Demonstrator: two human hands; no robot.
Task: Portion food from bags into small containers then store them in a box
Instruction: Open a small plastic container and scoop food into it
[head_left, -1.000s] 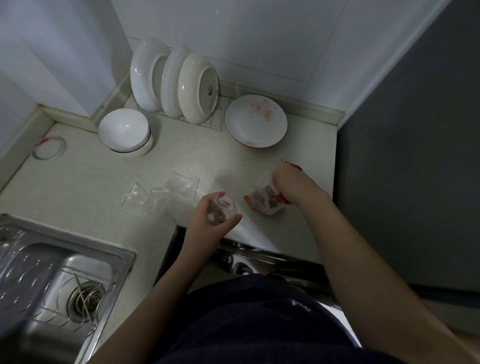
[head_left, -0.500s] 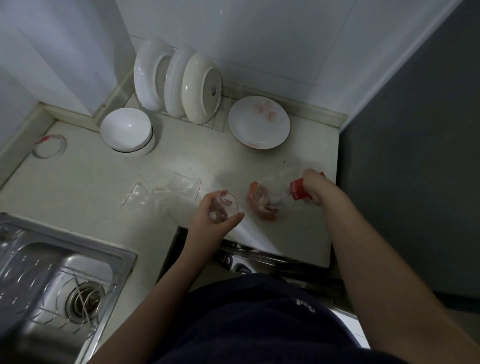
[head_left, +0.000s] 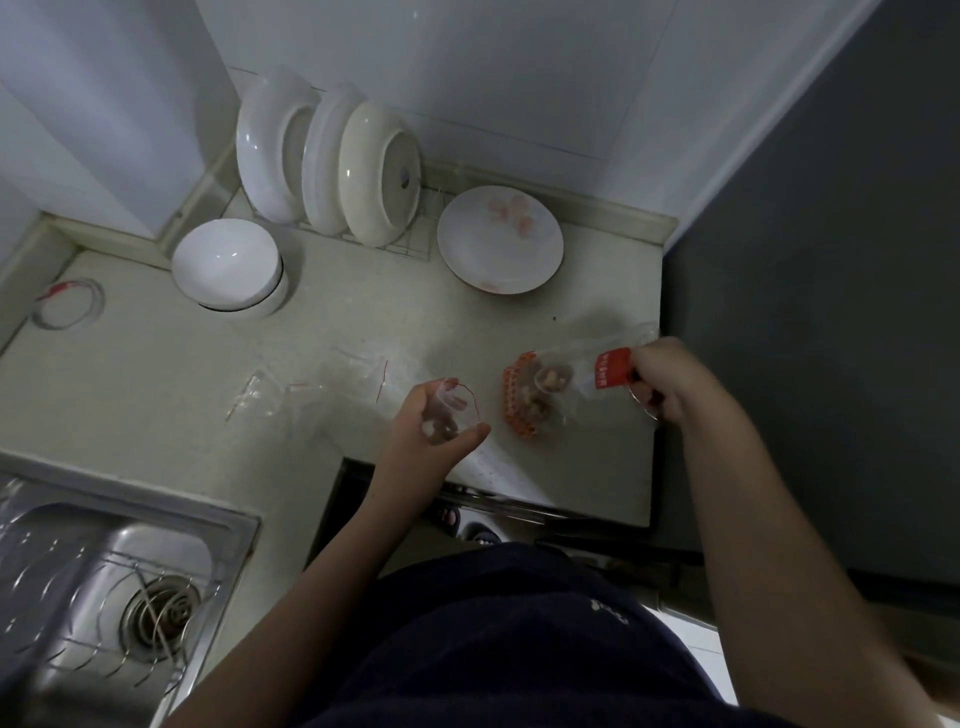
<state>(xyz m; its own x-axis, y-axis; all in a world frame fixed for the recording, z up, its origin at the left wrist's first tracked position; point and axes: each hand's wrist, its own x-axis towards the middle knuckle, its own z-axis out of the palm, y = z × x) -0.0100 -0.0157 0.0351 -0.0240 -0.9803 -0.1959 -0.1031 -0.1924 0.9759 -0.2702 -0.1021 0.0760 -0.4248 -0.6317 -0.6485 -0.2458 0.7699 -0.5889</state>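
Left hand (head_left: 423, 431) had its fingers and thumb curled round the small clear container (head_left: 449, 413), held mouth-up just over the near part of the counter (head_left: 156, 374). It looked like a few pale bits were already inside, but it was too dim to be sure. Right hand (head_left: 670, 384) pinched the food bag (head_left: 550, 387) at its top end by the red label (head_left: 613, 368), fingers closed on the film. The bag ran leftward from that hand, with its orange-edged bottom nearest the container, just beside it and not touching. I couldn't tell whether that end sat on the counter or hung above it.

Handling, as I judged it:
- The bag was thin, soft film, light and slippery, with lumpy food pooled at the low end. It would flop and swing if held by one corner.
- The best hold was at the stiffer label strip, as gripped. A second pinch near the opening would steer the pour.
- The container was a light, thin-walled plastic cup, easy to crush or tip. It wanted a wrap round the wall, not the rim, with gentle pressure only.
- The food pieces looked small and likely to bounce out.

Empty clear bags (head_left: 332, 384) lay on the counter to the left. A flat plate (head_left: 500, 240) sat on the far side, and a sink (head_left: 104, 587) at near left. I saw no storage box.
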